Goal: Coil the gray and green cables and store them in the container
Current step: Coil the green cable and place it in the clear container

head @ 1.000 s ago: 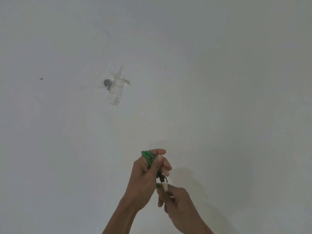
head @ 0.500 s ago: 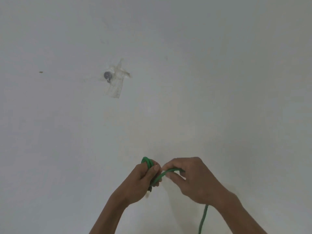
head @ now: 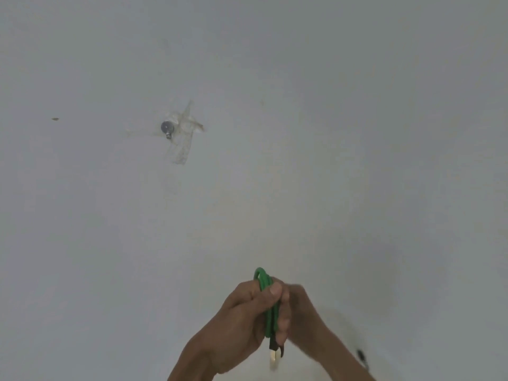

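white wall (head: 302,133) behind; left hand (head: 242,323) grips green cable (head: 268,306) (looped).

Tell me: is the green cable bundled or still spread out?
Mostly bundled. The green cable runs in folded loops through the left hand, its connector hanging below; the right hand is blurred, so any loose tail is unclear.

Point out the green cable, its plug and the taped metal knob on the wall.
green cable (head: 270,312), head view, on the bundled loops beside the thumb.
plug (head: 275,354), head view, on the pale tip below the dark collar.
metal knob (head: 166,127), head view, on its round face.
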A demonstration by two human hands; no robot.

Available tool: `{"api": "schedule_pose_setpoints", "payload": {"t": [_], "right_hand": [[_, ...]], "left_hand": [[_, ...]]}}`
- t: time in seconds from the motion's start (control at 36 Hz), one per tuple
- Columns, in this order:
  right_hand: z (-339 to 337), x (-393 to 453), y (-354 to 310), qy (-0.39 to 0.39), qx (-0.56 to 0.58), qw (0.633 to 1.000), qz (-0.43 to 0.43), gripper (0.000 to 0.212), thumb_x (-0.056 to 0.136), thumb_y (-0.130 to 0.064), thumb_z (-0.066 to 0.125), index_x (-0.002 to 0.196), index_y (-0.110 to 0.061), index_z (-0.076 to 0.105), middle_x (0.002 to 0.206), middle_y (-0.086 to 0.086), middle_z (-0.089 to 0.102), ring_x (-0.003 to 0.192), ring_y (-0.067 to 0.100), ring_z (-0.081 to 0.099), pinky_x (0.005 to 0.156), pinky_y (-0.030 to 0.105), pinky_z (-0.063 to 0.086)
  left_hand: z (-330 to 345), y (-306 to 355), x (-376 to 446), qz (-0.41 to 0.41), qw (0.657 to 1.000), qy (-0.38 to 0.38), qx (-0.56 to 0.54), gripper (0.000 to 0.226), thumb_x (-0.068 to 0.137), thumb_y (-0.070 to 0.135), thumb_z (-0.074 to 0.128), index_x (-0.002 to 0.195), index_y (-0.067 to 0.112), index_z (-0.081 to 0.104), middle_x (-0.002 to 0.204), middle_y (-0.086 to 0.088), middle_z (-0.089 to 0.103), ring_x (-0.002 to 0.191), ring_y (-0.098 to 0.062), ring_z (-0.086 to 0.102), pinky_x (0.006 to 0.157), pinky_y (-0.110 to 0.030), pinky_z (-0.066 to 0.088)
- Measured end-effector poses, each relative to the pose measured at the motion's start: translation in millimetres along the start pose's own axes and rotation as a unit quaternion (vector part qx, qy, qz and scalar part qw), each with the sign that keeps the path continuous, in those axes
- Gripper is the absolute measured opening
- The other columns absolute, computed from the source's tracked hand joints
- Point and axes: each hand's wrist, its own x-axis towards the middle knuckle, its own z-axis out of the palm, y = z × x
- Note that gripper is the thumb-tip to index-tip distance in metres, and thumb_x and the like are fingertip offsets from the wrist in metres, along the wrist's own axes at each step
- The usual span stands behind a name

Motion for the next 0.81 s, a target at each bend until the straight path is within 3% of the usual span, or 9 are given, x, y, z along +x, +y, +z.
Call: {"api": "schedule_pose_setpoints", "payload": {"t": [0.06, 0.17, 0.28, 0.44, 0.5, 0.58, 0.67, 0.72, 0.81], "right_hand": [[8, -7, 17, 0.02, 0.006, 0.999, 0.028, 0.052, 0.087, 0.003, 0.052, 0.04, -0.019, 0.059, 0.041, 0.0, 0.055, 0.04, 0.014, 0.051, 0.046, 0.024, 0.042], [20, -27, 13, 0.021, -0.066, 0.996, 0.064, 0.033, 0.089, -0.024, 0.052, 0.061, -0.02, 0.069, 0.056, 0.005, 0.058, 0.045, 0.012, 0.044, 0.047, 0.023, 0.033], [29, -41, 13, 0.079, -0.122, 0.989, -0.002, 0.02, 0.095, -0.023, 0.062, 0.087, -0.033, 0.077, 0.063, 0.0, 0.07, 0.053, 0.007, 0.056, 0.055, 0.017, 0.043], [32, -50, 5, 0.152, -0.225, 0.96, -0.066, 0.024, 0.081, -0.018, 0.075, 0.086, -0.041, 0.078, 0.074, -0.014, 0.076, 0.072, 0.005, 0.072, 0.068, 0.013, 0.053], [30, -50, 0, 0.135, -0.255, 0.955, -0.069, 0.027, 0.081, -0.017, 0.072, 0.092, -0.041, 0.077, 0.078, -0.025, 0.074, 0.075, -0.001, 0.071, 0.069, 0.008, 0.05], [29, -46, -4, 0.054, -0.33, 0.939, -0.085, 0.034, 0.08, -0.038, 0.059, 0.111, -0.036, 0.073, 0.082, -0.04, 0.066, 0.088, -0.011, 0.064, 0.077, 0.004, 0.047], [28, -44, 3, 0.028, -0.382, 0.919, -0.093, 0.046, 0.082, -0.046, 0.046, 0.125, -0.041, 0.063, 0.106, -0.02, 0.07, 0.1, -0.001, 0.062, 0.088, 0.013, 0.048], [31, -45, 9, 0.042, -0.415, 0.901, -0.121, 0.049, 0.082, -0.051, 0.04, 0.129, -0.049, 0.052, 0.104, -0.014, 0.07, 0.096, 0.003, 0.065, 0.084, 0.021, 0.053], [35, -42, 15, 0.088, -0.455, 0.862, -0.206, 0.046, 0.08, -0.041, 0.051, 0.126, -0.04, 0.05, 0.077, -0.014, 0.069, 0.064, -0.001, 0.065, 0.053, 0.018, 0.054]], "left_hand": [[-4, 3, 3, 0.012, 1.0, 0.01, 0.009, 0.023, 0.098, 0.027, 0.06, 0.091, 0.005, 0.062, 0.068, -0.013, 0.058, 0.057, -0.023, 0.056, 0.055, -0.03, 0.044], [-17, 14, 12, 0.032, 0.996, 0.057, 0.062, 0.019, 0.093, 0.027, 0.059, 0.093, 0.01, 0.067, 0.07, -0.013, 0.058, 0.058, -0.023, 0.053, 0.057, -0.032, 0.041], [-33, 21, 18, 0.055, 0.985, 0.102, 0.13, 0.018, 0.095, 0.023, 0.056, 0.096, 0.008, 0.067, 0.07, -0.009, 0.056, 0.059, -0.02, 0.053, 0.062, -0.034, 0.045], [-53, 25, 16, 0.047, 0.972, 0.144, 0.178, 0.025, 0.094, 0.023, 0.056, 0.104, 0.001, 0.063, 0.072, -0.009, 0.059, 0.062, -0.021, 0.055, 0.064, -0.032, 0.046], [-59, 24, 14, 0.047, 0.968, 0.157, 0.189, 0.027, 0.097, 0.024, 0.058, 0.107, -0.001, 0.063, 0.072, -0.009, 0.059, 0.062, -0.021, 0.055, 0.064, -0.03, 0.046], [-61, 19, 13, 0.051, 0.96, 0.164, 0.222, 0.028, 0.097, 0.022, 0.054, 0.109, -0.001, 0.064, 0.075, -0.009, 0.062, 0.065, -0.021, 0.056, 0.067, -0.03, 0.047], [-62, 19, 16, 0.079, 0.961, 0.195, 0.178, 0.026, 0.094, 0.021, 0.054, 0.108, 0.002, 0.065, 0.075, -0.009, 0.062, 0.069, -0.022, 0.057, 0.068, -0.033, 0.047], [-63, 21, 18, 0.096, 0.961, 0.209, 0.157, 0.024, 0.093, 0.019, 0.054, 0.106, 0.002, 0.065, 0.075, -0.009, 0.063, 0.071, -0.023, 0.059, 0.072, -0.033, 0.049], [-62, 19, 19, 0.096, 0.952, 0.203, 0.207, 0.019, 0.099, 0.009, 0.051, 0.104, -0.002, 0.065, 0.08, -0.009, 0.067, 0.075, -0.022, 0.064, 0.076, -0.029, 0.052]]}}
